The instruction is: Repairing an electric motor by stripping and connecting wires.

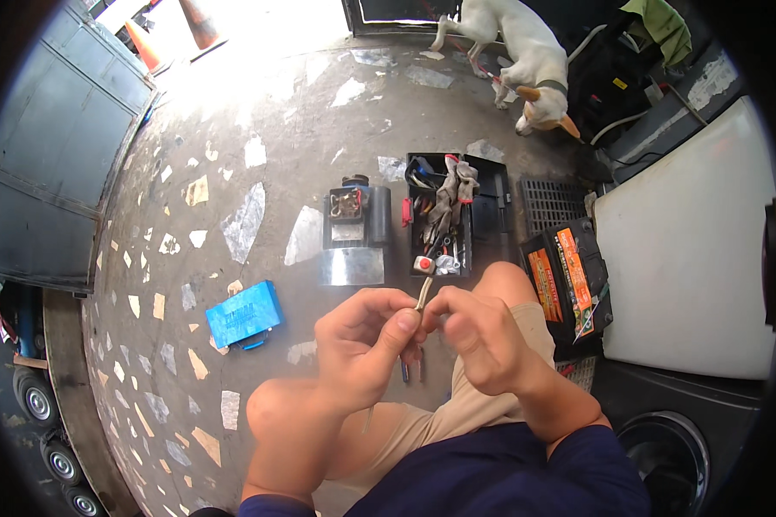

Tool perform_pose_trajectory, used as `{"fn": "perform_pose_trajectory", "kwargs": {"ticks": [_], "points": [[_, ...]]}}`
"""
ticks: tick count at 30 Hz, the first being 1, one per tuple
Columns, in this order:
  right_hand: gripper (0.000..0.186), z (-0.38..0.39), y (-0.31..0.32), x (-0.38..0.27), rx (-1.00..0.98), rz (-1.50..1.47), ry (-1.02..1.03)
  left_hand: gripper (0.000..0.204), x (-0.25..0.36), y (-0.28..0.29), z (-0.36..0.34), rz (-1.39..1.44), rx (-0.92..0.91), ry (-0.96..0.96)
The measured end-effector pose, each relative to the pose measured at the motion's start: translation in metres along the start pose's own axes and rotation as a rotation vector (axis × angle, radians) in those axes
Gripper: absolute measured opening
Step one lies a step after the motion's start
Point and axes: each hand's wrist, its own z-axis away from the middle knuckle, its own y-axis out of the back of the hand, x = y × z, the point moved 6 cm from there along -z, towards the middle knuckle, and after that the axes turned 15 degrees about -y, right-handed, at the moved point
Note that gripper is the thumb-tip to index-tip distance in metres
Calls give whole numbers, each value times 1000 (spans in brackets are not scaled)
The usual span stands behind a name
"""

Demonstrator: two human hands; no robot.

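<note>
In front of my lap, my left hand (366,349) pinches a beige cable (423,295) between thumb and forefinger. At the cable's upper end is a small white block with a red button (423,264), over the near edge of the toolbox. My right hand (489,345) is curled beside the cable, its fingertips close to my left fingers; whether they grip anything is hidden. A thin beige strand (368,420) hangs below my left hand. Beneath both hands, a tool with dark handles (412,369), perhaps pliers, shows partly.
A black toolbox (491,202) with gloves and tools stands ahead, beside a motor-like machine (347,215). A blue case (245,315) lies left. To the right are a black battery (569,280) and a white panel (690,241). A white dog (526,52) stands at the far right.
</note>
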Motion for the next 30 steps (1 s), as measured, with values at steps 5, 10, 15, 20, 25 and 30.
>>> {"fn": "perform_pose_trajectory", "kwargs": {"ticks": [5,10,15,20,25,30], "points": [[38,1,1,-15,143,246,71,10,6,2,2,-70,-75,-138],[36,2,3,-23,196,330,131,10,10,2,2,-88,-65,-203],[35,4,3,-30,246,434,204,12,15,1,4,-139,-59,-310],[35,2,4,-36,258,438,235,18,14,2,6,-142,-65,-393],[34,0,6,-36,250,403,251,20,20,1,0,-238,-124,-533],[33,-1,8,-30,201,328,220,21,18,1,-4,-230,-166,-529]]}}
